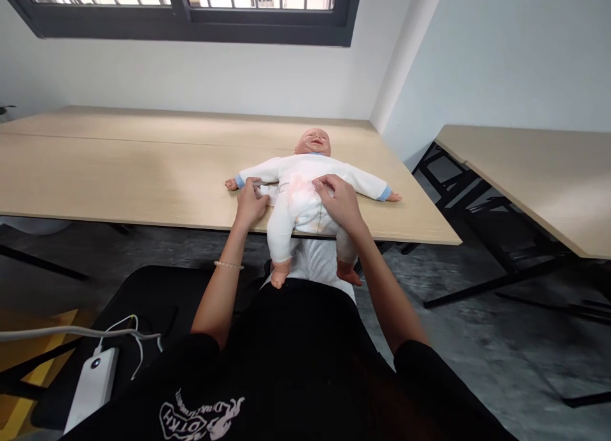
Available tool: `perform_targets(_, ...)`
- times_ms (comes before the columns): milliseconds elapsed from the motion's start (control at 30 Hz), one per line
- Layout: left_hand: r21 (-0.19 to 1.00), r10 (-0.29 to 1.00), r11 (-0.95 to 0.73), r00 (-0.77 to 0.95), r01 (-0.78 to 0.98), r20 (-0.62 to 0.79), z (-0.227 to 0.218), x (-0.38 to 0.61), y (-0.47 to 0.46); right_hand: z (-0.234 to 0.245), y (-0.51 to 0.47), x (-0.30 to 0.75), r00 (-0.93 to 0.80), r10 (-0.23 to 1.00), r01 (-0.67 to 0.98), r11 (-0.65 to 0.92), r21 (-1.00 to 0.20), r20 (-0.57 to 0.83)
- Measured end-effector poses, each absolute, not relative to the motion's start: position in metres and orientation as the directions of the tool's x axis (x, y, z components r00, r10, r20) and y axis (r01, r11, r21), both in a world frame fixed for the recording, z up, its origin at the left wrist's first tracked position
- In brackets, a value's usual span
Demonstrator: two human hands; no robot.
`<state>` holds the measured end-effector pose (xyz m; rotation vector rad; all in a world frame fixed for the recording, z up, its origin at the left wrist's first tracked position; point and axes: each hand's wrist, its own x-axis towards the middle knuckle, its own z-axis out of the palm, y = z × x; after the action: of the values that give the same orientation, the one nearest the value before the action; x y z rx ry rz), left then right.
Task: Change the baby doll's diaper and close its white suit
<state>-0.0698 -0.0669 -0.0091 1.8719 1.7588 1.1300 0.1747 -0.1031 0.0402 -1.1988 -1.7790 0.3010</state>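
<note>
A baby doll [315, 143] in a white outfit with blue cuffs lies on its back, its legs hanging over the table's near edge. Around its hips is a white diaper [308, 202] with a faint pinkish front. My left hand [252, 204] is closed on the diaper's side flap, which stretches out to the left of the doll's hip. My right hand [340, 202] rests over the right part of the diaper, thumb and fingertips pinched at its upper front. Part of the diaper's right side is hidden beneath that hand.
The doll lies on a light wooden table [143, 167] against the wall under a window. Another wooden table [539, 180] stands to the right across a gap. At lower left, a black chair [157, 294] bears a white power bank [93, 387] with cables.
</note>
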Motion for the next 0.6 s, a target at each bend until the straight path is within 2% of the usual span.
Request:
perform_targets(167,0.726,0.962,-0.164,-0.056,0.668,0.268,-0.007,-0.069,-0.067,0.038,-0.101,0.173,-0.070,0.812,0.579,0.506,-0.639,0.579)
perform_targets(300,0.786,0.953,-0.189,-0.082,0.588,0.291,-0.007,-0.066,-0.065,0.035,-0.099,0.174,-0.071,0.797,0.558,0.530,-0.639,0.599)
perform_targets(467,0.896,0.924,-0.293,-0.141,0.333,0.355,-0.016,-0.072,-0.059,0.037,-0.099,0.175,-0.091,0.804,0.585,0.521,-0.622,0.588)
perform_targets(600,0.936,0.912,-0.348,-0.209,0.053,0.351,-0.019,-0.076,-0.056,0.055,-0.098,0.152,-0.202,0.763,0.649,0.574,-0.499,0.614)
